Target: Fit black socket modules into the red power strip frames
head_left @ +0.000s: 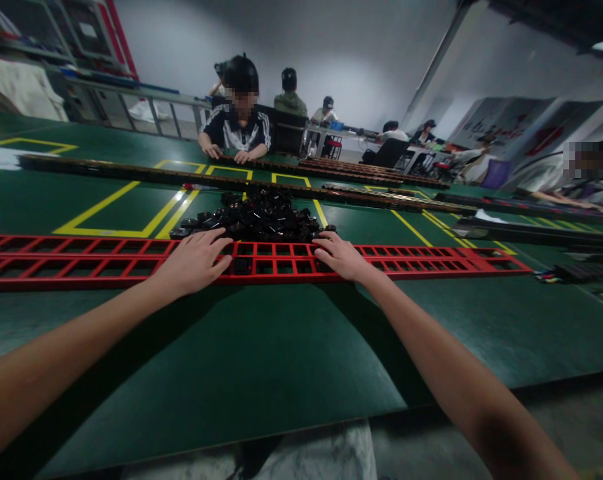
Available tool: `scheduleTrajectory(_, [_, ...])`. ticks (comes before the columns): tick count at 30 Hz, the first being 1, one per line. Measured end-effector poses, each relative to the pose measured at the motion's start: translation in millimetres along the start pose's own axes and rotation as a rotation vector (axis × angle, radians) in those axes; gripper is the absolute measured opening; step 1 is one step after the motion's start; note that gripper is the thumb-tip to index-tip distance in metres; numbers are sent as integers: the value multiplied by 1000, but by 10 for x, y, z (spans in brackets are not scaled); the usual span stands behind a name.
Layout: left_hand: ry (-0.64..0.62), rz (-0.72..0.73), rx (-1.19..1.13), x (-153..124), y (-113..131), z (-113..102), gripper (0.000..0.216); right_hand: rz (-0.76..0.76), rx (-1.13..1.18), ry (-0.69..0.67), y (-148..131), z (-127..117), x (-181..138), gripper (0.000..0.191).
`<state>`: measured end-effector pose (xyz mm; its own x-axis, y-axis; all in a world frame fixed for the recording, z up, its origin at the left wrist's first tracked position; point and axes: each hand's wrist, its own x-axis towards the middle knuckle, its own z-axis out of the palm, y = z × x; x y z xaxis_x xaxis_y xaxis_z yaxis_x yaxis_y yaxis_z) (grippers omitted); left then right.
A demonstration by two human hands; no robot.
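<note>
A long red plastic rack (pixel 411 261) with rows of small square cells lies across the green table (pixel 261 360) in front of me. Behind it sits a heap of small black parts (pixel 261 219). My left hand (pixel 194 261) rests on the rack, fingers stretched toward the heap's near edge, with nothing visibly held. My right hand (pixel 342 257) lies flat on the rack to the right, its fingertips touching the heap's right edge. One black part (pixel 242 265) sits in a cell between my hands.
Long dark racks (pixel 131 172) stretch across the table beyond the heap. A person in a dark striped top (pixel 239 127) works at another rack (pixel 331 170) opposite. Other people sit at tables farther back and at the right. Yellow lines mark the tabletop.
</note>
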<state>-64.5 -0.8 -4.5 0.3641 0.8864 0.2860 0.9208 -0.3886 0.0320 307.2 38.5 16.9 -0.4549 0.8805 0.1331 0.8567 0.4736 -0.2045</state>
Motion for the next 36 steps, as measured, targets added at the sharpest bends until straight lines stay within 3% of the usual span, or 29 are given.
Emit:
scheduleTrajectory(7, [3, -4, 2, -2, 5, -6, 64, 23, -2, 10, -7, -6, -15, 49])
scheduleTrajectory(19, [-14, -2, -6, 6, 17, -13, 66, 63, -41, -86, -54, -36, 50, 54])
scheduleTrajectory(22, [-12, -8, -23, 5, 21, -19, 65, 54, 7, -21, -9, 3, 44, 52])
scheduleTrajectory(27, [-2, -5, -22, -2, 12, -10, 64, 47, 179, 211, 131, 62, 47, 47])
scheduleTrajectory(30, [5, -4, -36, -4, 0, 3, 64, 60, 208, 255, 175, 69, 38, 41])
scheduleTrajectory(36, [17, -12, -36, -2, -5, 18, 62, 40, 104, 99, 80, 37, 35, 43])
